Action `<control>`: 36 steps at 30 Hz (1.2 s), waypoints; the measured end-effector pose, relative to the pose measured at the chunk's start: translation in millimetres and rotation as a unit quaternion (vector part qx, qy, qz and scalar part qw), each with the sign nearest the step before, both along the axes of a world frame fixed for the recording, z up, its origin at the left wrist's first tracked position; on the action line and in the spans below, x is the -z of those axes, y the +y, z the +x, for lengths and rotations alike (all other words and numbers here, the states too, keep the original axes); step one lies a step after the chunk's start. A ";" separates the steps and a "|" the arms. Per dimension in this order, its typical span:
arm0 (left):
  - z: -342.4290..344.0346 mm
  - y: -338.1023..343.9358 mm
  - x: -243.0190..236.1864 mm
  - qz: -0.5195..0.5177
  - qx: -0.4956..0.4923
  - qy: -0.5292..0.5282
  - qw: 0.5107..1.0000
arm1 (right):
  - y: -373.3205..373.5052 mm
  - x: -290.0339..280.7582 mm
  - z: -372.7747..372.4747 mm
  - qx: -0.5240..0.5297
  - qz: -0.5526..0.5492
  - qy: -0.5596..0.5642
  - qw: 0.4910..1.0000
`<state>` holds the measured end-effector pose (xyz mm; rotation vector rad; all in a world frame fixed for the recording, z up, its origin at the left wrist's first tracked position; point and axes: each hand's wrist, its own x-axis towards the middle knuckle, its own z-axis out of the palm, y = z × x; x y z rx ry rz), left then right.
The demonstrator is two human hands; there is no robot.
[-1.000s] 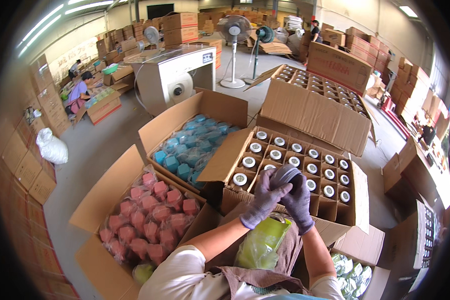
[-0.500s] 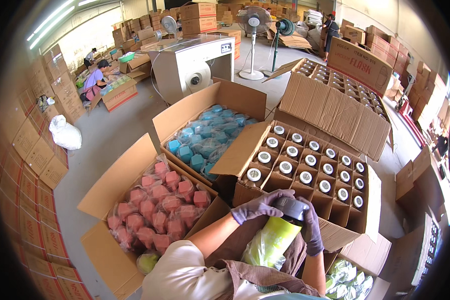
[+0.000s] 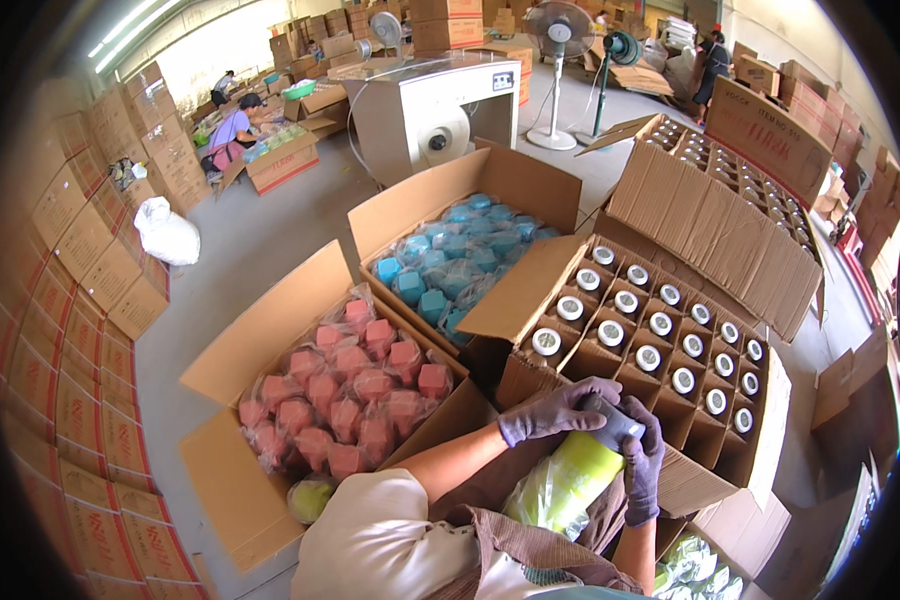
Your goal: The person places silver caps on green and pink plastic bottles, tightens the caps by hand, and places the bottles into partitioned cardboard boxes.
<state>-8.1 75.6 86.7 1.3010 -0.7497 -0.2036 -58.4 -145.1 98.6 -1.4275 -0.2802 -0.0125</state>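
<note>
Both gloved hands are closed around the dark grey top of a lime-green bottle (image 3: 560, 485) in a loose clear bag at my lap. My left hand (image 3: 560, 410) grips the dark top (image 3: 618, 430) from the upper left, and my right hand (image 3: 642, 465) holds it from the right. Just beyond them is a divided carton (image 3: 745, 460) of white-capped items, some cells showing bare cardboard. Left of it stand a carton (image 3: 215, 355) of bagged pink pieces (image 3: 345, 415) and a carton (image 3: 520, 175) of bagged blue pieces (image 3: 455, 260).
Stacked boxes (image 3: 80, 430) line the left, beside a white sack (image 3: 165, 230). A white machine (image 3: 400, 115), fans (image 3: 558, 80) and a second divided carton (image 3: 710, 250) stand beyond. Bagged green items (image 3: 695, 560) are at lower right. A co-worker (image 3: 230, 140) crouches among cartons; another person (image 3: 710, 65) stands far right.
A second ago both hands held the dark top above the green bottle; by half a second ago it was on the bottle. Hands and bottle now sit slightly further right as the view has shifted.
</note>
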 end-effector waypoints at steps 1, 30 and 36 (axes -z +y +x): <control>-1.8 0.1 1.4 0.016 -0.008 0.006 1.000 | 1.8 -0.9 -2.1 0.011 0.006 -0.002 1.000; -17.2 -14.8 -16.9 0.080 -0.040 0.049 0.995 | -16.6 5.8 -14.0 0.029 0.030 0.022 0.999; -6.8 -11.3 -12.6 0.093 -0.002 0.036 0.995 | -15.7 10.2 -15.4 0.038 0.044 0.015 0.998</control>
